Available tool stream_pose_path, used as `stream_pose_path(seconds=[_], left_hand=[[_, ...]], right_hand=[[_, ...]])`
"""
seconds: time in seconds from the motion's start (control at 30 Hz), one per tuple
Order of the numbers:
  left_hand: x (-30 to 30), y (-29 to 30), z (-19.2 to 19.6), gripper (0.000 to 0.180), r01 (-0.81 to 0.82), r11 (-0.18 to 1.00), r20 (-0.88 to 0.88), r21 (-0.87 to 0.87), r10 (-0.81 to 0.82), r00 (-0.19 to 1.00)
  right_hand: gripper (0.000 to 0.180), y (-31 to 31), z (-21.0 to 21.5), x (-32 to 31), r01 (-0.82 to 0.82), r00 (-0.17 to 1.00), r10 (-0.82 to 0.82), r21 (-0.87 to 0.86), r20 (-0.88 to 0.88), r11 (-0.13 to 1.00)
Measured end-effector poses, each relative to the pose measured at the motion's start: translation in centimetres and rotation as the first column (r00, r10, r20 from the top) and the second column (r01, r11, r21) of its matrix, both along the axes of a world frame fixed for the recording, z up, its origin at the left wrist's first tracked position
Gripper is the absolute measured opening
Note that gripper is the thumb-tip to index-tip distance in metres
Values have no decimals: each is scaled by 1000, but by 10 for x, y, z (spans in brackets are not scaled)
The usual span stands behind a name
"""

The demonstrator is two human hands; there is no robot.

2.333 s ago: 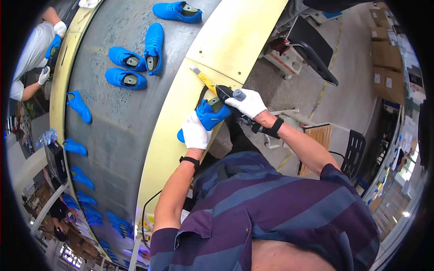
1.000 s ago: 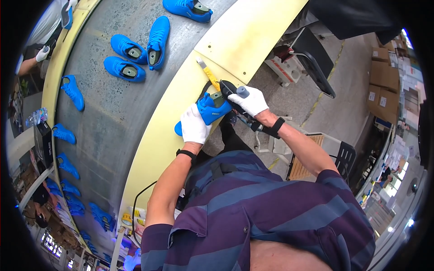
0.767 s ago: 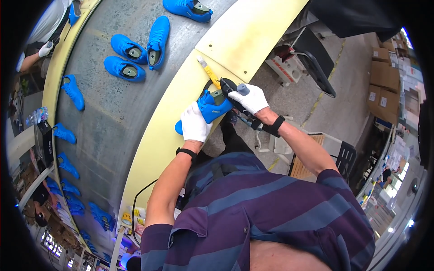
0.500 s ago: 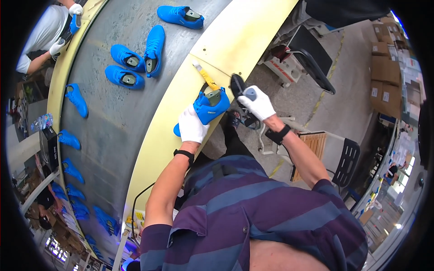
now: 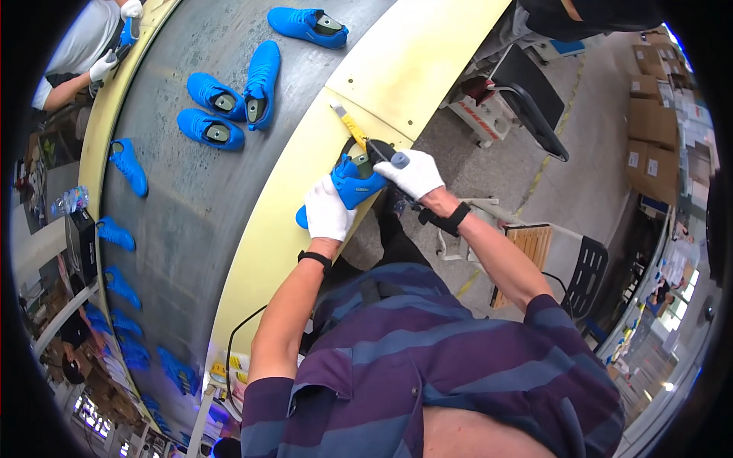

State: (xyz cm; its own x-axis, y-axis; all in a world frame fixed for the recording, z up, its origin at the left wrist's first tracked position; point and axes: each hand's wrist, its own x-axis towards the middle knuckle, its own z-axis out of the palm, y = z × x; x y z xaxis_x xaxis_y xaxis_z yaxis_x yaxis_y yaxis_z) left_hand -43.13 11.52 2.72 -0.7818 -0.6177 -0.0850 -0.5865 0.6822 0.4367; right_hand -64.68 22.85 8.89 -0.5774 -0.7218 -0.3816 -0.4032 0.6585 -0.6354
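We stand at a long grey conveyor belt [image 5: 191,198] with a pale yellow rim [image 5: 282,221], blue shoes scattered along it; three shoes [image 5: 229,103] lie together well apart from us. On the rim just before us rests one blue shoe [image 5: 353,187]. Our gloved left hand [image 5: 327,212] is clasped over its middle, pinning it down. Our gloved right hand [image 5: 412,172] grips a black-handled tool [image 5: 379,150], its tip at the shoe's opening. A yellow knife [image 5: 347,122] lies on the rim just beyond the shoe.
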Motion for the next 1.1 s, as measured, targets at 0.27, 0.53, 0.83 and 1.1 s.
stream_pose_path(seconds=[0.27,0.53,0.83,1.1], left_hand=[[9,1,-11,96,0,999,-25,-40,-1,1000],[7,-1,-8,97,-2,1000,-19,-20,1,1000],[6,-1,-6,104,-14,1000,-76,-27,12,997],[4,-1,0,108,-12,1000,-31,-16,12,999]], right_hand=[[45,2,-1,11,95,986,-85,-62,147,994],[47,-4,3,11,90,991,-83,-55,107,994],[46,-10,4,9,58,997,-53,-81,64,995],[49,-13,0,6,-27,998,26,-23,-54,999]])
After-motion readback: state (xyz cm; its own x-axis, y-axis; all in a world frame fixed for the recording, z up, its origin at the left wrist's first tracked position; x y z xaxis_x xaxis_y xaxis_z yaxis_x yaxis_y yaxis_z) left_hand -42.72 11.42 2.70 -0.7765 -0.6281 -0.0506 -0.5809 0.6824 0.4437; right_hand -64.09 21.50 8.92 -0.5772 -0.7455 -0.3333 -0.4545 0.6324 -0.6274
